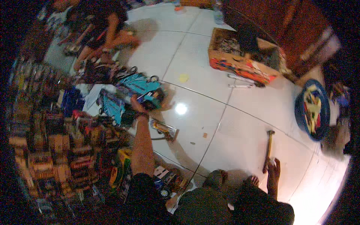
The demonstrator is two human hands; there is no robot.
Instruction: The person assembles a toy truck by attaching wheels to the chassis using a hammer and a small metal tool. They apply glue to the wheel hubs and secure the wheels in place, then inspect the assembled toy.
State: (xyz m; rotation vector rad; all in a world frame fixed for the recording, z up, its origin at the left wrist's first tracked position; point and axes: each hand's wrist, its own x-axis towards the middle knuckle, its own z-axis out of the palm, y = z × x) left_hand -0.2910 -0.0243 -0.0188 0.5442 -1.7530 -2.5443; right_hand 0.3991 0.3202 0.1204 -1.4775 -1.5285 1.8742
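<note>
My left arm stretches forward, and my left hand (140,106) is at the near side of a turquoise toy truck (139,84), with its fingers closed on the edge; blur hides the exact grip. A second turquoise toy truck part (112,107) lies just left of that wrist. Low on the right, my right hand (273,173) is closed around the lower end of a hammer (269,145). The hammer's wooden handle slants along the tiles, its head pointing away from me. Beside my left forearm is a clear-and-yellow tool or package (164,128), too blurred to name.
Stacked toy vehicles (60,161) crowd the left. A white-and-blue toy truck (165,180) stands near my left knee. An open cardboard box (243,66) of small parts is far right, near a blue basin (299,112) of coloured pieces. Another person (108,33) sits at the far left.
</note>
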